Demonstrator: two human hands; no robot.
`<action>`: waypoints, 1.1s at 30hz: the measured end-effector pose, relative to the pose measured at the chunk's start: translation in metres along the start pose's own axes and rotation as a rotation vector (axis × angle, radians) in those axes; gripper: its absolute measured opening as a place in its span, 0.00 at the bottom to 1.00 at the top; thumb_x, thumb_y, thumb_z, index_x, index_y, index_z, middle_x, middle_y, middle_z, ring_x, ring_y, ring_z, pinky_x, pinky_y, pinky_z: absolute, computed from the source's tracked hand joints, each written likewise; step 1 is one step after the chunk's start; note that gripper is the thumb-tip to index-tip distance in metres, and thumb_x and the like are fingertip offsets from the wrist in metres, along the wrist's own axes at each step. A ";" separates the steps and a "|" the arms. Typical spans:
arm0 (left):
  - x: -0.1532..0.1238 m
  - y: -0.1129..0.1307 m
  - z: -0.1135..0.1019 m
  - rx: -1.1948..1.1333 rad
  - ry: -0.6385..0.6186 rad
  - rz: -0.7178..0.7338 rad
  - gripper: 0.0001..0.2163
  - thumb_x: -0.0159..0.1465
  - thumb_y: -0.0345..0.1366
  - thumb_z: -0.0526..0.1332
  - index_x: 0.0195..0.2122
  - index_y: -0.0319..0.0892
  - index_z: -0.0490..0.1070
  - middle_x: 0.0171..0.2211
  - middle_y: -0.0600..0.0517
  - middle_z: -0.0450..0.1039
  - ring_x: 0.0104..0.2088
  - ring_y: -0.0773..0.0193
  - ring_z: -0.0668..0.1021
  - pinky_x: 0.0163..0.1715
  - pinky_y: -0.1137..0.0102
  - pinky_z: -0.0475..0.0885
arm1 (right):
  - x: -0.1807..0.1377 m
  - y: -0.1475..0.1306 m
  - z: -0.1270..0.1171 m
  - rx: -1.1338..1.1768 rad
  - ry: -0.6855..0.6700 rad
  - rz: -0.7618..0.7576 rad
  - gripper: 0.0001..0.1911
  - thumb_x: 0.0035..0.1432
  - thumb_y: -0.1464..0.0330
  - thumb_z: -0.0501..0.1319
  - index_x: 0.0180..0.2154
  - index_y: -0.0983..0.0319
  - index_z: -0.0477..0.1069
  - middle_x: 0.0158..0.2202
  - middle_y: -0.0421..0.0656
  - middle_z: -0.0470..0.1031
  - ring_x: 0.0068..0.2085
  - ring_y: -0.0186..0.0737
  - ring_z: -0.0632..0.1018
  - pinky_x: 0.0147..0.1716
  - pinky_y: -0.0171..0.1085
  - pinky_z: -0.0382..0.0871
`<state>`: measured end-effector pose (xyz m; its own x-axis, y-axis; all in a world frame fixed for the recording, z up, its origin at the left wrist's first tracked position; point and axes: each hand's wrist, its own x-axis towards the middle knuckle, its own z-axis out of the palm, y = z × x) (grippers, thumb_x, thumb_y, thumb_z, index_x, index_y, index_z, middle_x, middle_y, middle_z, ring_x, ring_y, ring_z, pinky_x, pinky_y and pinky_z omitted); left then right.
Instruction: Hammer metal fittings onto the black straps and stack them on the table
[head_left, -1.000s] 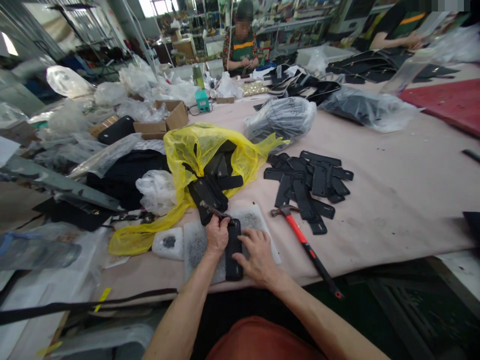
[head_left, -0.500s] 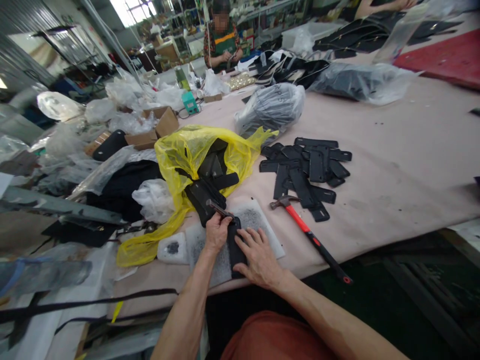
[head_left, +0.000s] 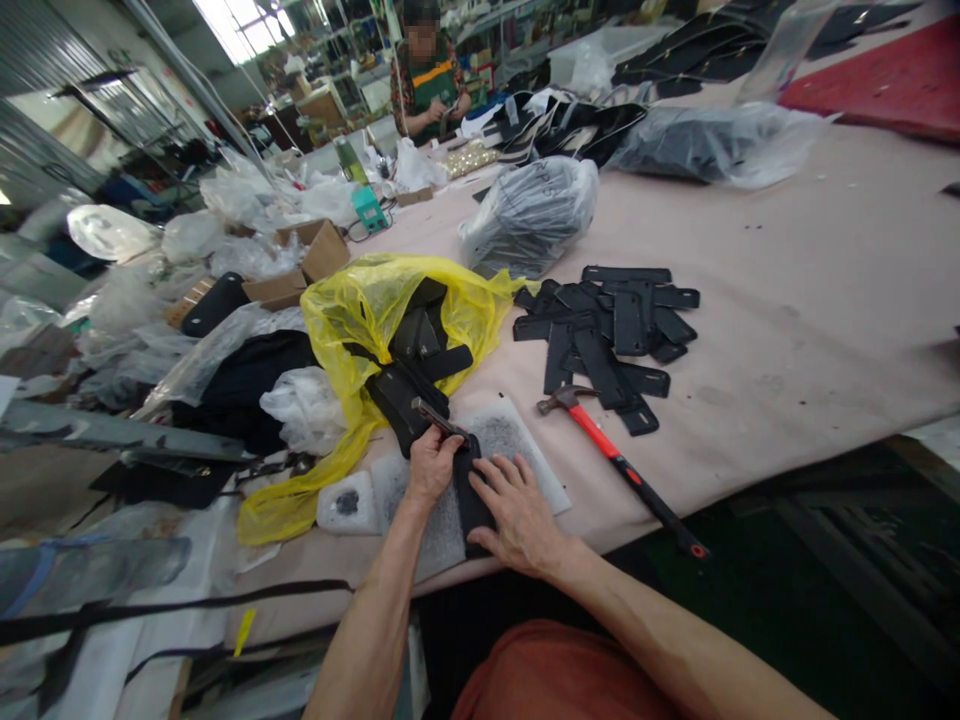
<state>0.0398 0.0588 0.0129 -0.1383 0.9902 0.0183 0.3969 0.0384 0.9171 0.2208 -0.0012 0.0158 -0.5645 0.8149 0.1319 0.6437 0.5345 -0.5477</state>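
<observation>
My left hand (head_left: 433, 466) is closed around a metal punch (head_left: 435, 414), a short steel rod slanting up to the left. The punch's lower end is at the top end of a flat black strip (head_left: 474, 510); my fingers partly hide the contact. My right hand (head_left: 523, 515) lies flat on the strip's right side, fingers spread. Under the strip is a worn white pad (head_left: 536, 463) with dark marks. To the right rests a claw hammer (head_left: 619, 463) with a red and black handle, its head near a pile of slotted black pieces (head_left: 596, 345).
A yellow plastic bag (head_left: 330, 320) with black pieces lies open beyond my left hand. A small white block (head_left: 347, 503) sits left of the pad. Farther back are a clear bag of dark parts (head_left: 531, 215) and a teal box (head_left: 368, 209). A person (head_left: 427, 85) works across the table.
The view has shifted slightly. Both hands, the punch and the black strip keep the same places relative to each other.
</observation>
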 end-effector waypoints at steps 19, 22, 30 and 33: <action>-0.011 -0.018 0.006 0.293 0.039 0.264 0.08 0.64 0.34 0.57 0.41 0.45 0.75 0.40 0.48 0.80 0.43 0.59 0.81 0.47 0.65 0.75 | -0.017 0.000 0.001 0.030 -0.115 -0.165 0.49 0.51 0.44 0.64 0.65 0.64 0.56 0.66 0.53 0.59 0.67 0.61 0.54 0.65 0.63 0.37; -0.010 -0.020 0.006 0.329 0.044 0.270 0.08 0.64 0.34 0.57 0.41 0.45 0.75 0.40 0.49 0.80 0.43 0.58 0.81 0.48 0.64 0.75 | -0.023 0.000 0.005 0.014 -0.137 -0.210 0.40 0.57 0.50 0.62 0.65 0.62 0.58 0.67 0.51 0.59 0.68 0.58 0.54 0.65 0.62 0.39; -0.009 -0.021 0.009 0.354 0.057 0.324 0.09 0.64 0.32 0.56 0.42 0.44 0.74 0.41 0.48 0.80 0.43 0.59 0.81 0.46 0.66 0.75 | -0.008 0.014 0.002 -0.042 -0.077 -0.211 0.19 0.67 0.66 0.55 0.58 0.59 0.67 0.62 0.46 0.68 0.65 0.52 0.63 0.65 0.61 0.46; -0.008 -0.020 0.010 0.375 0.062 0.299 0.08 0.64 0.33 0.57 0.41 0.44 0.74 0.39 0.48 0.80 0.42 0.59 0.81 0.45 0.66 0.75 | -0.008 0.015 0.001 -0.035 -0.066 -0.209 0.20 0.66 0.66 0.55 0.59 0.59 0.66 0.62 0.47 0.67 0.65 0.51 0.63 0.64 0.61 0.48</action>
<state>0.0419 0.0519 -0.0099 -0.0174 0.9559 0.2932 0.7258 -0.1897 0.6612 0.2349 0.0004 0.0059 -0.7195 0.6695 0.1847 0.5256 0.6988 -0.4852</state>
